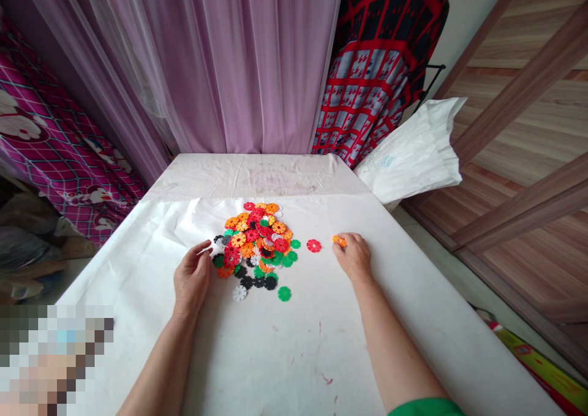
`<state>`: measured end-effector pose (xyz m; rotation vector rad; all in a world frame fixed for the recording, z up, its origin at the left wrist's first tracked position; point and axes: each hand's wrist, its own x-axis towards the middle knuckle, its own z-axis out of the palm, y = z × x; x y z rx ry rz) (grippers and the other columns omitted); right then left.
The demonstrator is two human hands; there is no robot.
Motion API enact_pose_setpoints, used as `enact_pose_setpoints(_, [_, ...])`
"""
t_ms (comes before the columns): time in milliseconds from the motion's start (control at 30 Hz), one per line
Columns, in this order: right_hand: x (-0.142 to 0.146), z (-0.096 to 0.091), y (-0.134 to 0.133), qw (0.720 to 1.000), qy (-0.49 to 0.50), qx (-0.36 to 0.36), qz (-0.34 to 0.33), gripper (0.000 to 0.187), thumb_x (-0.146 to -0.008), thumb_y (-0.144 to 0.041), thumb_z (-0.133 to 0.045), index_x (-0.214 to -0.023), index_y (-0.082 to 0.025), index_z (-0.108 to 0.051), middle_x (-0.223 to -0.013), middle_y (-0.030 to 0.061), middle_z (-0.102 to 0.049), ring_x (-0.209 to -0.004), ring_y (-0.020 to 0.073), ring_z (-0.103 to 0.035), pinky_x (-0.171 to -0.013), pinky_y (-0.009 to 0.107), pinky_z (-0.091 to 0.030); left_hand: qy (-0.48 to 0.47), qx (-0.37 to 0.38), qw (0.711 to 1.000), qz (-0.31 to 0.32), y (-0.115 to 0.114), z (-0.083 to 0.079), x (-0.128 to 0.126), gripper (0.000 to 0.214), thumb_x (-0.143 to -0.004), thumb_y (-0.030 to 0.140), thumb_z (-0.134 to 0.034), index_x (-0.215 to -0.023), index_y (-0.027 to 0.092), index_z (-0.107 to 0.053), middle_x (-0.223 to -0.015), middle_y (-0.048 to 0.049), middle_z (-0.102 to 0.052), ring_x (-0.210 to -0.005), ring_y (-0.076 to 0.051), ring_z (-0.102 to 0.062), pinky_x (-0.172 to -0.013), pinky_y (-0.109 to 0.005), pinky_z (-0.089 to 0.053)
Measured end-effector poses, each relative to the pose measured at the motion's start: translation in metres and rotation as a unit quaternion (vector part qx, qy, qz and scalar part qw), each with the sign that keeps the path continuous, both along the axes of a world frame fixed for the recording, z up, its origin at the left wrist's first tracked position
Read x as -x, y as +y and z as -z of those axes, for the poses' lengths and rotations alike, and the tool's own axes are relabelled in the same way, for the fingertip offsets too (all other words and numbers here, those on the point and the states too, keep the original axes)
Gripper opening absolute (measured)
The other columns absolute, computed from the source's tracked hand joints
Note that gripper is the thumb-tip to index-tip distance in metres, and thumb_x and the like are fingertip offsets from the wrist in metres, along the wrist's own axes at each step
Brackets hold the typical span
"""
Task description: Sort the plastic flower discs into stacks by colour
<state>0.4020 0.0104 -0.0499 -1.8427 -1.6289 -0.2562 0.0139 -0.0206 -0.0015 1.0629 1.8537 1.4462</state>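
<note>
White cloth covers the table, its long sides spreading toward the near end, and the pile of notched plastic discs sits around the middle, well in from both side edges. The left hand rests just beside the pile's left border, fingers loosely parted and released; whether a fingertip touches a disc I cannot tell. To the right, the right hand pinches an orange disc between thumb and fingers, well apart from the heap. A red disc lies flat in the gap between that hand and the pile — by itself, with cloth all round. Toward the near side, a green disc and a white disc lie at the pile's fringe. A broad stretch of cloth opens between the forearms, and another strip gives room beyond the right hand — up to the table's right edge, where a white bag stands near the far corner.
</note>
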Motion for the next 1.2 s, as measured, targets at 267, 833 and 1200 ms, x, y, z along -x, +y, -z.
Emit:
enact_pose_setpoints(267, [0.028,-0.023,-0.014,0.991,-0.016,-0.010,-0.134,0.014,-0.081,-0.022,-0.060,-0.089,-0.022,-0.071,-0.097,0.0061,-0.070,-0.092,0.0208,-0.061,-0.086,0.031,-0.045,0.006,-0.003,1.000,0.008,0.000,0.005,0.002,0.036,-0.076,0.037,-0.057,-0.107,0.023,-0.071,-0.100,-0.0065,-0.077,-0.105,-0.024,-0.071,-0.092,-0.037,-0.055])
enact_pose_setpoints(833, [0.058,-0.015,0.006,0.976,-0.029,0.019,-0.214,0.040,-0.088,-0.012,-0.046,-0.115,-0.025,-0.072,-0.115,0.0072,-0.070,-0.102,0.0214,-0.061,-0.094,0.036,-0.048,0.012,-0.004,1.000,0.010,0.001,0.003,0.001,0.034,-0.077,0.037,-0.057,-0.105,0.023,-0.071,-0.095,-0.0060,-0.077,-0.102,-0.024,-0.072,-0.089,-0.036,-0.056])
enact_pose_setpoints(1200, [0.002,-0.002,-0.007,0.998,-0.011,0.033,-0.057,0.022,-0.080,-0.023,-0.058,-0.095,-0.023,-0.075,-0.099,0.0081,-0.070,-0.086,0.0231,-0.059,-0.083,0.036,-0.046,0.013,0.012,1.000,0.005,0.000,0.001,0.002,0.038,-0.076,0.039,-0.057,-0.107,0.023,-0.072,-0.100,-0.0070,-0.077,-0.102,-0.024,-0.071,-0.092,-0.038,-0.054])
